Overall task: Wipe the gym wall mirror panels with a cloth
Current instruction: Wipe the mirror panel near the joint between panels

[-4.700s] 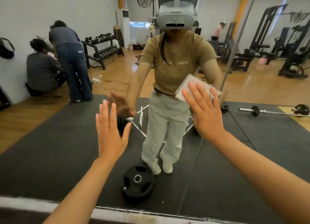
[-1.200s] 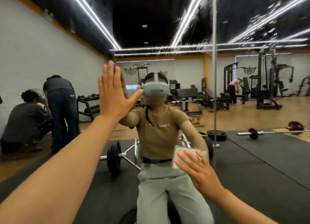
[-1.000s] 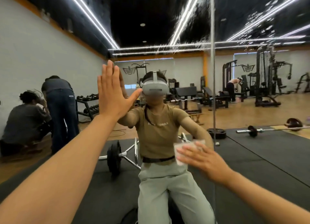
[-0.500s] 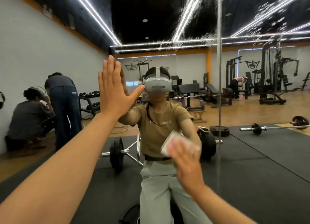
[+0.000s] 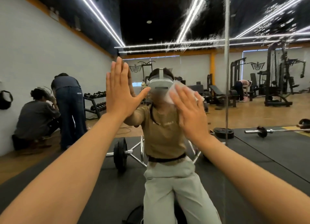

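Head view, person facing the wall mirror (image 5: 251, 106), both arms stretched forward. Left hand (image 5: 120, 93) flat against the glass at about 10 o'clock from frame centre, fingers straight and pressed together pointing up, thumb spread out to the side toward 3 o'clock; holds nothing, palm meets its own reflection. Right hand (image 5: 189, 111) just right of centre at about 1 o'clock, fingers straight and slightly spread, pressing the white cloth (image 5: 176, 92) flat onto the mirror; hand and cloth motion-blurred, so cannot tell if the thumb hooks the cloth edge. Cloth lies between palm and glass, sticks out past the fingertips at the upper left and at the right edge, covers part of the reflected headset (image 5: 159, 84). Vertical mirror seam (image 5: 226, 72) runs top to bottom at 3 o'clock of the right hand, well apart from it; cloth sits on the panel left of the seam. Smeary speckled streaks (image 5: 192, 42) on the glass at 12 o'clock, across the reflected ceiling lights. Reflection shows the person in tan shirt and light trousers, a loaded barbell (image 5: 120, 155) on the black mat behind at 7 o'clock of centre, a second barbell (image 5: 271, 131) on the mat at 4 o'clock, a loose weight plate (image 5: 223, 132) by the seam. At 9 o'clock two other people (image 5: 50, 109), one crouched, one bent over, beside a dumbbell rack (image 5: 95, 103). Weight machines (image 5: 278, 83) at 2 o'clock.
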Motion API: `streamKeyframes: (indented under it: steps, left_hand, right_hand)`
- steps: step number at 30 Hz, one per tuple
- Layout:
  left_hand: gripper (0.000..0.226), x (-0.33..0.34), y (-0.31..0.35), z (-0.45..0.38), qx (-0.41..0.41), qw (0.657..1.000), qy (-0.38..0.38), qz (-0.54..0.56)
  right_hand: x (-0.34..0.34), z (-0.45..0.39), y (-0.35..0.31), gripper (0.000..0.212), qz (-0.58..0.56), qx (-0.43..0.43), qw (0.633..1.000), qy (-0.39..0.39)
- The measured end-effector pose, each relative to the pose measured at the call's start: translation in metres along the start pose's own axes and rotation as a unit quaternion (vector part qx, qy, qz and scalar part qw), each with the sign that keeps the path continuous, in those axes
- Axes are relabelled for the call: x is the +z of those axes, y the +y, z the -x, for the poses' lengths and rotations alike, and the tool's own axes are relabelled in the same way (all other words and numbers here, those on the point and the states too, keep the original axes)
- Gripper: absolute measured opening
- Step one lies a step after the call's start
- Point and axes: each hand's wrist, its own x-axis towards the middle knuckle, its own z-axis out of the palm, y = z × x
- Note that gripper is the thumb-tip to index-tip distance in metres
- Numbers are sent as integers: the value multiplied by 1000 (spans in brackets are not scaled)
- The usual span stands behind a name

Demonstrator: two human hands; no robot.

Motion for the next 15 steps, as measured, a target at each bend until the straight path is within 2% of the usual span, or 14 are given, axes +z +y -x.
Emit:
streamKeyframes:
  steps: [3,5,7,9,11,12,14,15]
  left_hand:
    - [105,0,-1,0,0,1000,0,-8]
    - [105,1,-2,0,4,1000,3,-5]
    - [104,1,-2,0,10,1000,7,0]
    - [104,1,-2,1,12,1000,9,1]
    - [104,0,-2,1,9,1000,5,0]
    - [105,0,-2,2,8,1000,-1,-1]
    - [104,-3,-1,1,5,1000,-16,0]
    - [104,-6,0,0,5,1000,-25,4]
  right_hand:
    - [11,-36,-15,61,4,83,995,56]
    - [23,-21,-29,64,2,71,995,70]
    - [38,28,-45,64,0,5,999,37]
    - [55,99,-57,66,25,-133,990,-46]
    - [70,172,-55,68,64,-306,937,-153]
    - [73,200,-53,65,76,-352,914,-188]
    - [69,220,-48,58,84,-351,903,-234]
    - [65,214,-46,62,91,-365,894,-244]
